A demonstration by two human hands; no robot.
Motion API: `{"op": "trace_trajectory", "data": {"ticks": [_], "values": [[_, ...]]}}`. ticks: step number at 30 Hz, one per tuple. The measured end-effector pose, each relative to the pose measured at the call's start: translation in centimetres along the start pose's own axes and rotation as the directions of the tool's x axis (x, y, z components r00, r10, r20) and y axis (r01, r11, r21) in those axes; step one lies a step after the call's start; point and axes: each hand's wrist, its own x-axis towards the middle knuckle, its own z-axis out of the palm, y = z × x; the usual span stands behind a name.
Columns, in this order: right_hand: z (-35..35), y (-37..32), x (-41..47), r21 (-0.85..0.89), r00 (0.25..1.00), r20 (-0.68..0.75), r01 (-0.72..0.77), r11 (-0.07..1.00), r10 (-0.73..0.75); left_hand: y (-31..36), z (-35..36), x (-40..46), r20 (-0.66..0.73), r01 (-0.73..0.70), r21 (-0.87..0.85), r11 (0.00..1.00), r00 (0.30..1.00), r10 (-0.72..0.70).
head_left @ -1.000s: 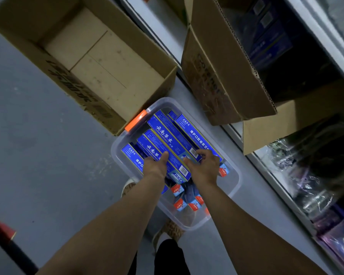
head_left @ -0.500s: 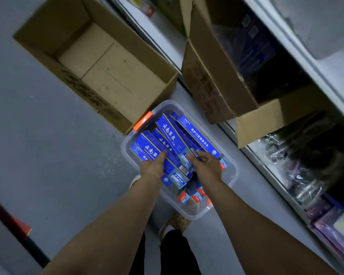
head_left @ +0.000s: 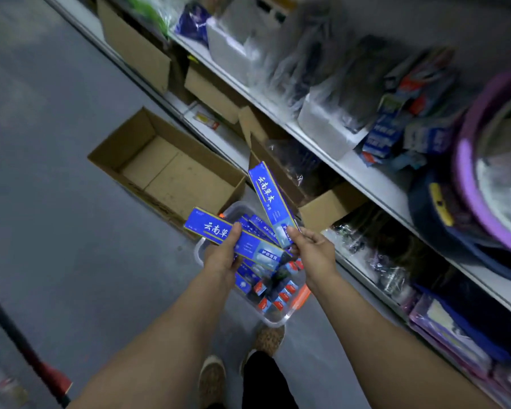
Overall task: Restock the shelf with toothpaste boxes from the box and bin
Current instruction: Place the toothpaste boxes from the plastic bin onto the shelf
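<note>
Blue boxes (head_left: 270, 202) marked 云南草本 in both hands (head_left: 223, 256)

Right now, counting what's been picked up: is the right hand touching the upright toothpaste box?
Touching. The head view shows the right hand pinching the lower end of the upright toothpaste box between thumb and fingers.

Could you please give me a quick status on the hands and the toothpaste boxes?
Left hand grips one toothpaste box; right hand pinches another box. Both held above the clear bin, more boxes inside. Shelf already crowded.
</note>
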Motion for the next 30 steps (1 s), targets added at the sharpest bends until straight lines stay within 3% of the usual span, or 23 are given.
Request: {"op": "trace_trajectory", "data": {"ticks": [9, 15, 22, 28, 30], "values": [[-4.8, -12.9, -16.0, 0.279, 0.957, -0.084, 0.291, 0.915, -0.278, 8.1, 2.9, -16.7, 0.278, -0.214, -0.047, 0.976, 0.935, 0.219], [-12.1, -22.4, -26.8, 0.38, 0.843, -0.237, 0.538, 0.752, -0.483, 12.5, 9.8, -29.4, 0.469, -0.32, -0.109, 0.941, 0.818, 0.332], [-23.4, -32.1, -37.1, 0.367, 0.613, -0.485, 0.79, 0.491, -0.624, 13.3, 19.4, -44.1, 0.722, -0.342, -0.165, 0.925, 0.597, 0.35], [-33.6, -39.6, -43.6, 0.261, 0.38, -0.667, 0.925, 0.277, -0.641, 12.9, 28.2, -54.2, 0.86, -0.358, -0.224, 0.906, 0.365, 0.357], [-36.8, -41.7, -45.0, 0.204, 0.316, -0.712, 0.948, 0.245, -0.627, 12.5, 31.1, -57.1, 0.878, -0.36, -0.233, 0.903, 0.322, 0.354]]}}
